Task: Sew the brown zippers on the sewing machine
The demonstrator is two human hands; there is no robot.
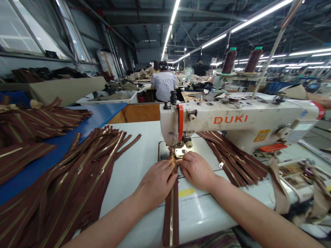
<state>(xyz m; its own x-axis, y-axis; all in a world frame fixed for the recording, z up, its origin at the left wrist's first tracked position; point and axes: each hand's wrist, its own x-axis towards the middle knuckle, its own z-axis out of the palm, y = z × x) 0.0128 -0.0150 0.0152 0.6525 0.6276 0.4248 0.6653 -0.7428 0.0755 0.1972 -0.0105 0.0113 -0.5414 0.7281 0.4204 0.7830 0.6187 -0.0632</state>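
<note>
A brown zipper (171, 210) with gold teeth runs from under the needle area of the white sewing machine (201, 119) down over the table's front edge. My left hand (158, 179) grips the zipper's left side just before the presser foot, fingers bent and closed. My right hand (197, 170) pinches at the zipper's right edge beside the lit metal plate, fingertips together. Several brown zippers (235, 160) lie under the machine arm, one with a silver pull tab (221, 164). The needle tip is too small to make out.
A large heap of brown zippers (85, 172) covers the left of the table, with more zippers (38, 120) on a blue surface (103, 112). A parts tray (297, 175) stands right. Two thread cones (229, 61) rise behind the machine. A person (164, 84) sits ahead.
</note>
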